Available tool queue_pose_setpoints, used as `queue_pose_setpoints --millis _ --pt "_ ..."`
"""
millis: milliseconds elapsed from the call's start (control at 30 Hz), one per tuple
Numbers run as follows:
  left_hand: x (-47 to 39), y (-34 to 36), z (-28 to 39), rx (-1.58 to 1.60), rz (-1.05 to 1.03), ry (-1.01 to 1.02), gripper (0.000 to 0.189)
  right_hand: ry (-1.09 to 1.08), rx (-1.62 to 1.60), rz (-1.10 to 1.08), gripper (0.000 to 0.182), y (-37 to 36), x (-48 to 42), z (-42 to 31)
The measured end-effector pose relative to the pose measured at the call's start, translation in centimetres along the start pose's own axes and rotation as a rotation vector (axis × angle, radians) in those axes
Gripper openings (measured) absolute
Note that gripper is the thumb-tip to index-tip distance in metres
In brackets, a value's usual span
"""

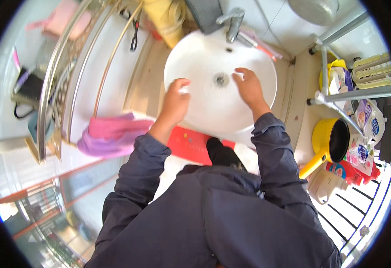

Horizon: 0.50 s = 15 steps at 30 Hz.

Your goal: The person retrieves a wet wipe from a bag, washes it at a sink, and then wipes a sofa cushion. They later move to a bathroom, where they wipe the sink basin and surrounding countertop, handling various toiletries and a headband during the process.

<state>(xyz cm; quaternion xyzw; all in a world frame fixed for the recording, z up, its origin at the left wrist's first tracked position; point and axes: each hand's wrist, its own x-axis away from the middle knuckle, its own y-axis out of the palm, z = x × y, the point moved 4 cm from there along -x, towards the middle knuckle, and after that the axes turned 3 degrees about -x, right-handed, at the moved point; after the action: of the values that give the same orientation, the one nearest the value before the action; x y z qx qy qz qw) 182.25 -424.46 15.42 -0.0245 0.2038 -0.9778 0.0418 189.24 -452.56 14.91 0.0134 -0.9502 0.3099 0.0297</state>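
A round white washbasin [202, 110] lies before me, with a metal drain [221, 79] in its floor and a chrome faucet [235, 28] at its far rim. My left hand [177, 102] hovers over the basin's left side, fingers curled. A small white patch shows between its thumb and fingers; foam or an object, I cannot tell. Over the right half, near the drain, is my right hand [250, 89], with thumb and forefinger bent and apart. A little white shows between them too. Both hands are clear of each other.
A comb [247, 39] and an orange-tipped item [266, 52] lie on the right rim. Pink and purple towels [115, 134] hang from left-hand rails [115, 50]. To the right stand a yellow-handled pot [329, 140], detergent bags [361, 150] and a metal rack [346, 93].
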Motion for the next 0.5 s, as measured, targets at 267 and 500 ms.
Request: queue_pose_setpoints --millis 267,500 --pt "38.6 -12.1 -19.8 -0.415 0.331 -0.631 0.049 -0.331 -0.043 0.046 0.027 3.4 14.0 -2.6" --pt "89.6 -1.8 -26.8 -0.865 -0.363 -0.684 0.012 -0.496 -0.033 -0.357 0.026 14.6 31.4 -5.6"
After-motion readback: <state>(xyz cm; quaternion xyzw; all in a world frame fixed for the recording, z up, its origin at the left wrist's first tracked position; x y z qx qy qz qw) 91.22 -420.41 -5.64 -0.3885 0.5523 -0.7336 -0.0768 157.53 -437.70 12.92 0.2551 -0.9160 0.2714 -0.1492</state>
